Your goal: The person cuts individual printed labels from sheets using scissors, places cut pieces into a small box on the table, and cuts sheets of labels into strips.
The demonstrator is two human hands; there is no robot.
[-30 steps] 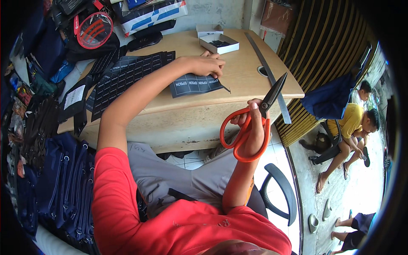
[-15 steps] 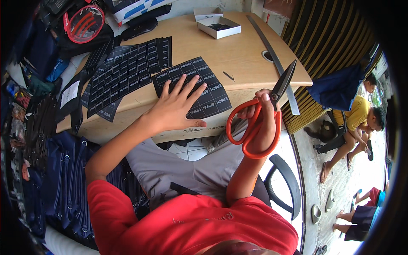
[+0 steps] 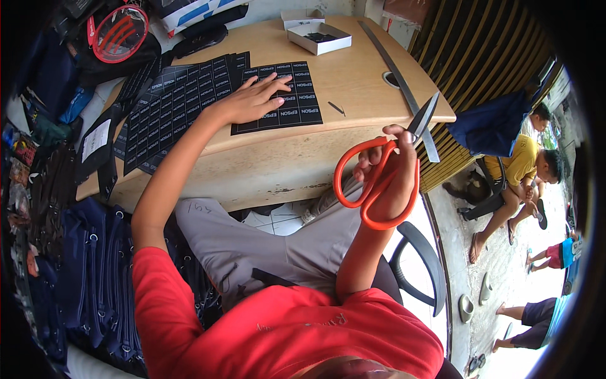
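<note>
My left hand [image 3: 249, 102] lies flat with fingers spread on a black sheet [image 3: 306, 95] printed with a grid of white lettering. The sheet rests near the desk's front edge, its right part uncovered. Through the orange handles of a pair of large scissors [image 3: 424, 119] go the fingers of my right hand [image 3: 399, 180]. It holds them raised in front of the desk's right side, apart from the sheet, with the dark blades nearly together and pointing up to the right. More printed black sheets [image 3: 173, 104] overlap to the left of my left hand.
A long metal ruler [image 3: 404, 91] lies across the wooden desk's [image 3: 353, 69] right side. Small dark slivers [image 3: 337, 108] lie by the sheet. An open white box [image 3: 319, 39] stands at the back. Navy bags [image 3: 101, 265] are piled at left; people sit and stand at right.
My left hand and the sheet under it have moved up and left on the desk, and the sheet has turned straighter. The scissors stay raised in my right hand, almost unmoved.
</note>
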